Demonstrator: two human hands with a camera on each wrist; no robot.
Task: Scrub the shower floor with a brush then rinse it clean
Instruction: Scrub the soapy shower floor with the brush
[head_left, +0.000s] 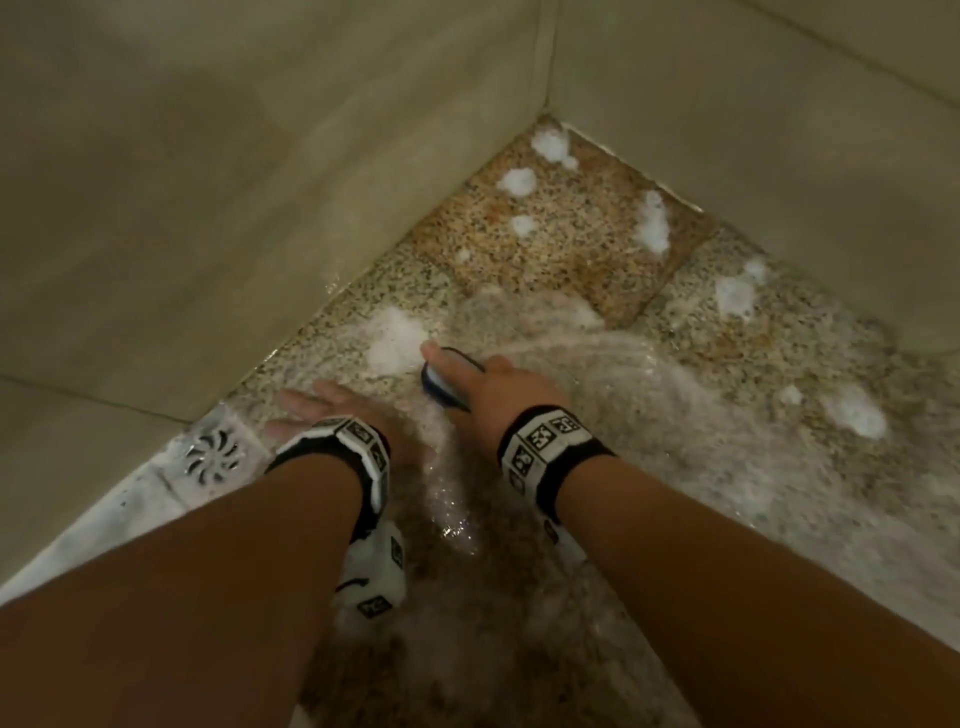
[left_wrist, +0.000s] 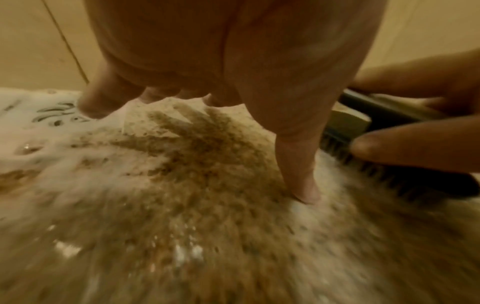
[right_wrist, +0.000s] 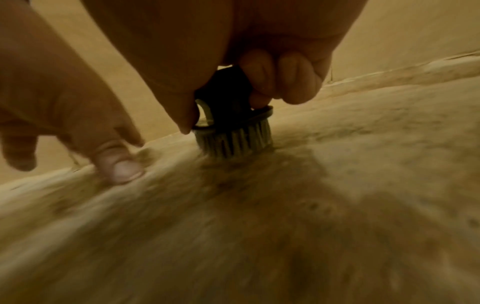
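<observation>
We've got the brush (head_left: 451, 378) gripped in the right hand (head_left: 498, 395), bristles down on the shower floor (head_left: 675, 415) at frame centre, long axis pointing upper-left at the foam (head_left: 395, 340). Left hand (head_left: 317, 410) flat, fingers spread, just left of it by the drain (head_left: 213, 457).

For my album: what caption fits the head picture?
Right hand scrubs foamy speckled stone shower floor with dark blue brush.

Probably home shower: tiled walls (head_left: 218, 197), floor drain (head_left: 214, 457).

Left hand (left_wrist: 221, 61) spread, thumb tip on foamy floor (left_wrist: 182, 226); right hand (left_wrist: 420, 123) holds brush (left_wrist: 384, 131) beside.
</observation>
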